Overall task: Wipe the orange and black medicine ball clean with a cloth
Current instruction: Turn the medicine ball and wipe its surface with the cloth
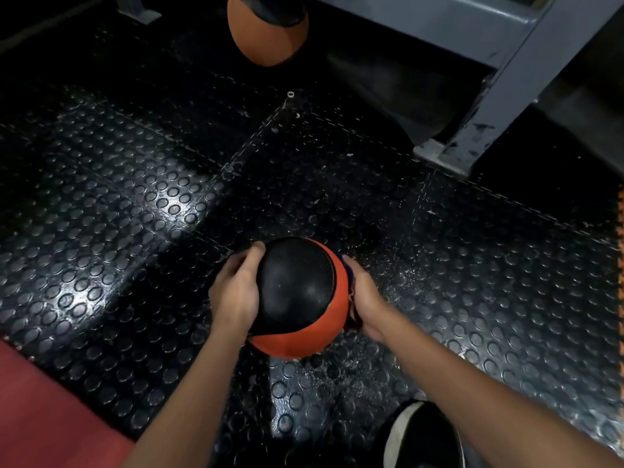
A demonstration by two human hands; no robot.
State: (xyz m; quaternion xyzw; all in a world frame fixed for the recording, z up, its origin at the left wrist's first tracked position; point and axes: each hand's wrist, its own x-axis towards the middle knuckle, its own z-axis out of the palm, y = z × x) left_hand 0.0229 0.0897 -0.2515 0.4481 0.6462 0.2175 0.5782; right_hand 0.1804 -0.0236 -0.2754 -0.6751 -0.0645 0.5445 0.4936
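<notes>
The orange and black medicine ball (pixel 299 295) sits a little below the middle of the frame, held between both hands above the studded black rubber floor (pixel 135 204). Its black panel faces up toward the camera, and an orange band wraps its right and lower edge. The left hand (pixel 236 292) cups the ball's left side, fingers curled around the black surface with the fingertips near the top. The right hand (pixel 363 298) lies against the right side of the ball, and a small bit of dark cloth (pixel 351 282) shows between its palm and the orange band; whether the fingers clutch the cloth or only press it flat cannot be told, since the ball hides them. A second orange and black ball (pixel 268 32) rests on the floor at the top centre. A grey metal frame (pixel 499 82) stands in the upper right, a red mat (pixel 44 413) fills the lower left corner, and a dark shoe with a white edge (pixel 422 437) shows at the bottom right
</notes>
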